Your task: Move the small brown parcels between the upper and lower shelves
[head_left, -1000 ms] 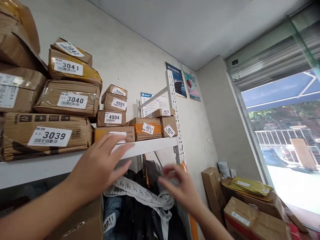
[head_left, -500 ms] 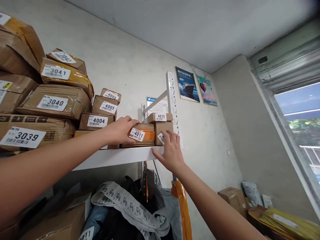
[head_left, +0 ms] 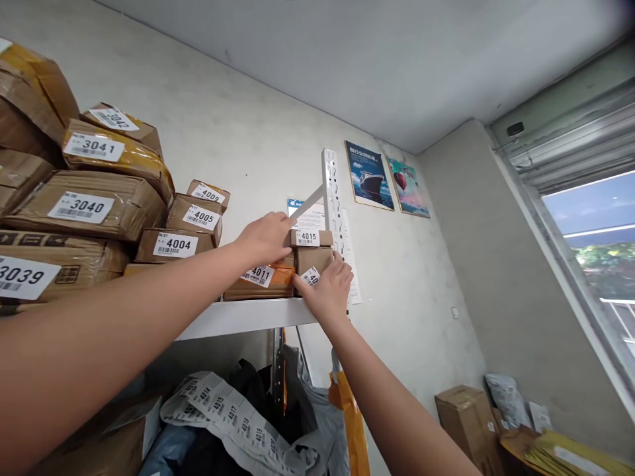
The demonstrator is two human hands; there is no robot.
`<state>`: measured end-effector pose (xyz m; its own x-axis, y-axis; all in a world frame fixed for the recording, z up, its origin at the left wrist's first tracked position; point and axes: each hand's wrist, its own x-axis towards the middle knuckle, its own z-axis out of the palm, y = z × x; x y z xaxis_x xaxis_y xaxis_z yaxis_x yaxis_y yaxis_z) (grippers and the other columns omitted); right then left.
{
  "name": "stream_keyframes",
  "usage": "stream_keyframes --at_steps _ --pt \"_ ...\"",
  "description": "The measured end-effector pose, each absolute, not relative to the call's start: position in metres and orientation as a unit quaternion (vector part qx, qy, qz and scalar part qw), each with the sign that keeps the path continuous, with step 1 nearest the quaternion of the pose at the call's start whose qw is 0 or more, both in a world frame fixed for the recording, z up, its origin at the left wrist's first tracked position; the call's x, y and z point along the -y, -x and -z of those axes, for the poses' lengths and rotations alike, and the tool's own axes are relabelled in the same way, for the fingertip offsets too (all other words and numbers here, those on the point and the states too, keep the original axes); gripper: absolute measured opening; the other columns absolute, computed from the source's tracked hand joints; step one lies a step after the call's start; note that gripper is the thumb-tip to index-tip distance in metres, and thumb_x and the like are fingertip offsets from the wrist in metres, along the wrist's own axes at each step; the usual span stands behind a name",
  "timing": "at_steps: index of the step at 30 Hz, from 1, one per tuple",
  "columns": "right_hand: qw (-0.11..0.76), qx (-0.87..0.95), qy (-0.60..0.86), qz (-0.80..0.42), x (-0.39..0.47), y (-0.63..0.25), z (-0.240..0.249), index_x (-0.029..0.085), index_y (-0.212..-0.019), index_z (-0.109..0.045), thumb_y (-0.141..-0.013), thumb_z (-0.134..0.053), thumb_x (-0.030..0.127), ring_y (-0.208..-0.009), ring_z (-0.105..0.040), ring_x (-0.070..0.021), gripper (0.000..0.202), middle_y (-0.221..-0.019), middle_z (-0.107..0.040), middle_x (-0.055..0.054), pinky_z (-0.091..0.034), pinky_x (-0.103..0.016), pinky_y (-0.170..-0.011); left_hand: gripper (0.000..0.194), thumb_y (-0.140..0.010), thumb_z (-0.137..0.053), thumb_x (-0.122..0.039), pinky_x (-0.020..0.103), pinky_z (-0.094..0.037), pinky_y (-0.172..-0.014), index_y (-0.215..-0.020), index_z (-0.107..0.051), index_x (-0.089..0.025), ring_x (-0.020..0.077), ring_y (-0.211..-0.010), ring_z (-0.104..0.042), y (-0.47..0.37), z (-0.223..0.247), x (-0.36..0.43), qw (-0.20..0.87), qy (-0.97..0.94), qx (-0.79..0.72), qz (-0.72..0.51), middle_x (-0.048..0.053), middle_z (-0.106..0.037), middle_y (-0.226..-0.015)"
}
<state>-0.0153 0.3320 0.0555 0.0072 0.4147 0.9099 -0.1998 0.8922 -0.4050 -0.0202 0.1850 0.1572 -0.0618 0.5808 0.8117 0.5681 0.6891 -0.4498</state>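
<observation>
My left hand (head_left: pixel 266 238) rests on the left end of the small flat box labelled 4015 (head_left: pixel 313 237), fingers curled over its edge. That box sits on top of a brown box with a tilted white label (head_left: pixel 313 262), which my right hand (head_left: pixel 325 291) grips from the front and right side. Just left of them lies the orange-taped parcel 4011 (head_left: pixel 258 279), partly behind my left wrist. All stand at the right end of the white shelf board (head_left: pixel 238 317).
Boxes 4004 (head_left: pixel 171 245), 4005 (head_left: pixel 193 215), 3040 (head_left: pixel 84 207), 3041 (head_left: pixel 109 153) and 3039 (head_left: pixel 30 271) are stacked to the left. A perforated shelf upright (head_left: pixel 331 198) stands right of the boxes. Bags and label strips (head_left: pixel 233 416) hang below; cartons (head_left: pixel 459 413) sit on the floor at right.
My left hand moved from parcel 4011 up to box 4015. My right hand closed around the box beneath it. The view shifted slightly left.
</observation>
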Motion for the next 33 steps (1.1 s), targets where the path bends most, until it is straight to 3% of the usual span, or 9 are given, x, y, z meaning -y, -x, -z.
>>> stream_keyframes --at_steps 6,10,12,15,18,22,33 --pt "0.712 0.665 0.04 -0.222 -0.34 0.014 -0.051 0.005 -0.136 -0.03 -0.066 -0.07 0.042 -0.12 -0.035 -0.0402 0.089 -0.127 -0.041 -0.025 -0.029 -0.059 -0.102 0.027 -0.079 -0.064 -0.02 0.034 -0.053 -0.078 -0.105 -0.067 -0.014 0.0262 -0.095 -0.066 0.02 -0.168 -0.21 0.557 0.42 0.716 0.0 0.01 -0.071 -0.103" --pt "0.736 0.637 -0.018 -0.229 -0.348 0.009 -0.05 0.009 -0.136 -0.032 -0.07 -0.069 0.045 -0.124 -0.035 -0.0394 0.084 -0.131 -0.041 -0.024 -0.03 -0.061 -0.104 0.023 -0.082 -0.062 -0.013 0.037 -0.054 -0.083 -0.104 -0.067 -0.012 0.026 -0.098 -0.064 0.017 -0.157 -0.198 0.592 0.452 0.667 0.003 0.012 -0.069 -0.106" --pt "0.746 0.605 -0.077 -0.268 -0.35 0.003 -0.05 0.014 -0.139 -0.03 -0.074 -0.067 0.048 -0.123 -0.04 -0.0368 0.083 -0.131 -0.043 -0.021 -0.037 -0.059 -0.101 0.027 -0.082 -0.061 -0.009 0.038 -0.054 -0.086 -0.109 -0.064 -0.009 0.0264 -0.101 -0.062 0.018 -0.145 -0.186 0.642 0.489 0.59 -0.014 0.013 -0.068 -0.108" --pt "0.711 0.562 -0.209 -0.366 -0.348 -0.006 -0.048 0.023 -0.145 -0.02 -0.076 -0.068 0.049 -0.11 -0.056 -0.0285 0.088 -0.131 -0.044 -0.016 -0.053 -0.048 -0.087 0.026 -0.085 -0.056 -0.004 0.039 -0.057 -0.081 -0.11 -0.062 -0.005 0.0261 -0.095 -0.062 0.024 -0.123 -0.169 0.741 0.544 0.387 -0.071 0.014 -0.069 -0.101" --pt "0.684 0.543 -0.264 -0.408 -0.347 -0.012 -0.042 0.027 -0.138 -0.035 -0.074 -0.073 0.044 -0.104 -0.06 -0.0234 0.077 -0.13 -0.046 -0.012 -0.058 -0.039 -0.081 0.024 -0.087 -0.056 -0.004 0.039 -0.059 -0.077 -0.11 -0.061 -0.004 0.0248 -0.089 -0.061 0.029 -0.105 -0.156 0.781 0.551 0.278 -0.095 0.014 -0.069 -0.096" --pt "0.699 0.549 -0.269 -0.371 -0.348 -0.01 -0.03 0.027 -0.121 -0.056 -0.076 -0.074 0.04 -0.112 -0.054 -0.0241 0.05 -0.123 -0.048 -0.01 -0.061 -0.038 -0.081 0.023 -0.087 -0.054 -0.002 0.039 -0.06 -0.081 -0.109 -0.061 -0.003 0.0236 -0.09 -0.062 0.031 -0.093 -0.152 0.786 0.554 0.26 -0.091 0.014 -0.069 -0.096" --pt "0.702 0.552 -0.267 -0.362 -0.356 0.002 -0.017 0.028 -0.119 -0.06 -0.077 -0.073 0.038 -0.115 -0.053 -0.0249 0.045 -0.12 -0.048 -0.009 -0.062 -0.04 -0.082 0.023 -0.087 -0.053 0.0 0.038 -0.06 -0.085 -0.108 -0.062 -0.002 0.0223 -0.089 -0.064 0.042 -0.079 -0.161 0.78 0.553 0.276 -0.095 0.013 -0.07 -0.093"
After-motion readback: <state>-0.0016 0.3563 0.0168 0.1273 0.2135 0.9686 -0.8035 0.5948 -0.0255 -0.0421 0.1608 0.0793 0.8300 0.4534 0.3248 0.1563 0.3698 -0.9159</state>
